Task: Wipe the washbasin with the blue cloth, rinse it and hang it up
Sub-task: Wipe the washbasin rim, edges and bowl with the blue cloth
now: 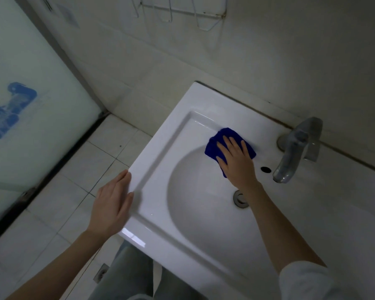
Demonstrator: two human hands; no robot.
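Note:
The white washbasin [160,161] fills the middle and right of the view. A folded blue cloth [226,136] lies on the far edge of its bowl, to the left of the tap. My right hand [236,163] presses flat on the cloth, fingers spread, covering its near half. My left hand [113,202] rests flat on the basin's left rim, fingers together and holding nothing. A grey metal tap [297,148] stands at the back right, its spout over the bowl. The round drain [239,199] sits in the bowl beside my right wrist.
A wire rack [178,11] hangs on the tiled wall above the basin. To the left stands a frosted glass door [30,105] with a blue shape behind it. White floor tiles [63,191] lie below, with a floor drain [101,272] near my legs.

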